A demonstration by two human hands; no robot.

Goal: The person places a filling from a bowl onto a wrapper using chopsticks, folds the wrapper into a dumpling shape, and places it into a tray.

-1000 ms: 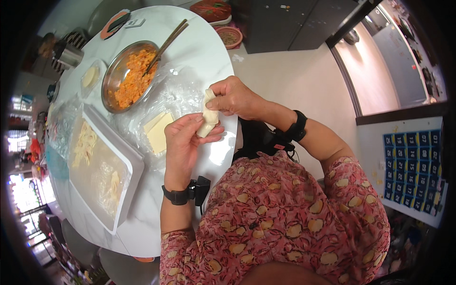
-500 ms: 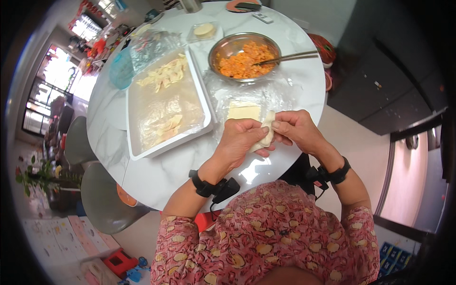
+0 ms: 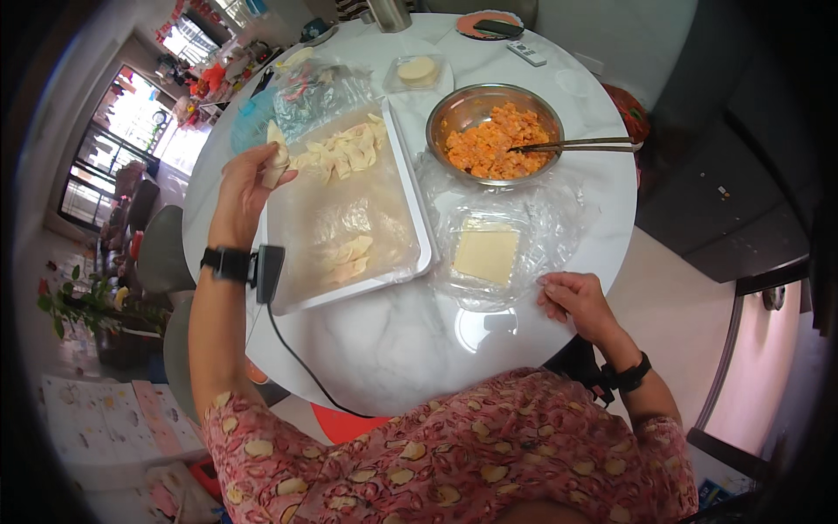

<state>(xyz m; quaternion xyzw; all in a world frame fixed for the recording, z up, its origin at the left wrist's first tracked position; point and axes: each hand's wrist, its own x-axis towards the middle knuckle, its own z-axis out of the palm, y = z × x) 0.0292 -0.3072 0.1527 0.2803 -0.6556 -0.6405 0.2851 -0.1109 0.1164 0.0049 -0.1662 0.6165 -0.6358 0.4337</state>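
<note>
My left hand (image 3: 242, 185) pinches a folded dumpling (image 3: 277, 159) at the left side of the white tray (image 3: 414, 192). Inside the tray, several pale folded dumplings (image 3: 342, 154) lie in the far part. A smaller group sits in the near part. To the tray's right, a stack of square dough wrappers (image 3: 487, 253) rests on clear plastic wrap (image 3: 552, 229). My right hand (image 3: 578, 304) is beside the near right edge of that wrap, fingers curled in, with nothing visible in them.
Behind the wrappers stands a metal bowl (image 3: 443, 131) of orange filling (image 3: 499, 140), chopsticks (image 3: 602, 141) leaning over its right rim. Round wrappers (image 3: 418, 72), a remote control (image 3: 527, 53) and a metal container (image 3: 390, 14) are farther back. A crumpled plastic bag (image 3: 323, 98) lies beyond the tray.
Both hands were together over the wrappers, working the dumpling. My left hand has carried it to the tray's left side; the right has let go and moved right and nearer.
</note>
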